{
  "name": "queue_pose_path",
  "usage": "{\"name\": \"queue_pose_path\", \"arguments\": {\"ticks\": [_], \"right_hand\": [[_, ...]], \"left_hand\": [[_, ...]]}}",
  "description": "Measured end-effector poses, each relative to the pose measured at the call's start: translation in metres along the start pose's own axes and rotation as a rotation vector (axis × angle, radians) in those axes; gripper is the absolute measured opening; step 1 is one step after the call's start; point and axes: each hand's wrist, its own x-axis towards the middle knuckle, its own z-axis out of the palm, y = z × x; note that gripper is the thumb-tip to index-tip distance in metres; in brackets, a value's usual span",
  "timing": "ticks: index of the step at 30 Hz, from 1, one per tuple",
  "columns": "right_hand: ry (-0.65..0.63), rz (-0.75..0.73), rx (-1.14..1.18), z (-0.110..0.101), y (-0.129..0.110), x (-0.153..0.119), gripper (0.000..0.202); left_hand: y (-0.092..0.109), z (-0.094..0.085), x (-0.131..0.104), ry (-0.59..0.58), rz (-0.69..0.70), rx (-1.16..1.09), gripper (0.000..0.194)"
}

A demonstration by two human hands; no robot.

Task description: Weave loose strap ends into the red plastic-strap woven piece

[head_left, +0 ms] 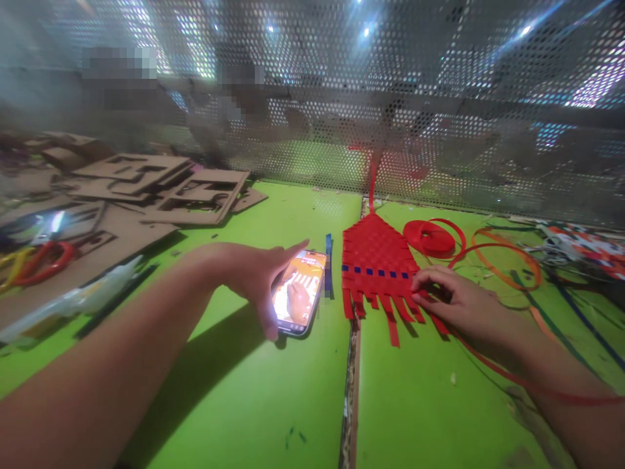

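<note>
My left hand (pixel 254 280) has its thumb and index finger spread round the left side of a lit smartphone (pixel 303 293), near its two ends. On the phone's screen a hand and an orange and white picture show. To the right lies a red woven piece (pixel 375 244) with a pointed top, one row of dark blue squares and several loose strip ends below. My right hand (pixel 452 303) pinches a red strip at the weave's lower right edge. A short blue strip (pixel 329 264) lies between phone and weave.
A coil of red strip (pixel 427 239) and an orange loop (pixel 508 264) lie at the right. Cardboard cut-outs (pixel 141 176) and scissors (pixel 46 254) are at the left. Perforated metal screen (pixel 312 98) closes the far side. A seam (pixel 349 391) splits the green tabletop (pixel 415 404).
</note>
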Motion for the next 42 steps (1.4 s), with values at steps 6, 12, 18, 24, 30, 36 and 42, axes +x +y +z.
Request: {"name": "queue_pose_path", "arguments": {"ticks": [6, 12, 18, 24, 30, 36, 42], "right_hand": [[0.004, -0.012, 0.023, 0.001, 0.005, 0.001, 0.025], [-0.013, -0.01, -0.002, -0.001, 0.001, 0.001, 0.027], [0.003, -0.001, 0.001, -0.002, -0.004, 0.0, 0.027], [0.017, -0.018, 0.024, 0.0, -0.003, 0.0, 0.024], [0.004, -0.053, 0.029, 0.002, 0.001, 0.003, 0.022], [0.0, -0.04, 0.016, 0.001, -0.001, 0.0, 0.016], [0.039, -0.038, -0.001, 0.002, -0.002, 0.004, 0.016]], "left_hand": [[0.005, 0.011, 0.004, 0.051, -0.055, 0.055, 0.176], [0.006, 0.008, 0.003, 0.067, -0.077, -0.028, 0.173], [0.031, 0.017, 0.0, 0.367, -0.092, 0.038, 0.146], [0.122, 0.072, 0.011, 0.565, 0.352, 0.155, 0.056], [0.15, 0.123, 0.031, 0.52, 0.352, 0.309, 0.092], [0.145, 0.121, 0.032, 0.525, 0.333, 0.23, 0.096], [0.146, 0.123, 0.03, 0.509, 0.321, 0.231, 0.095]]}}
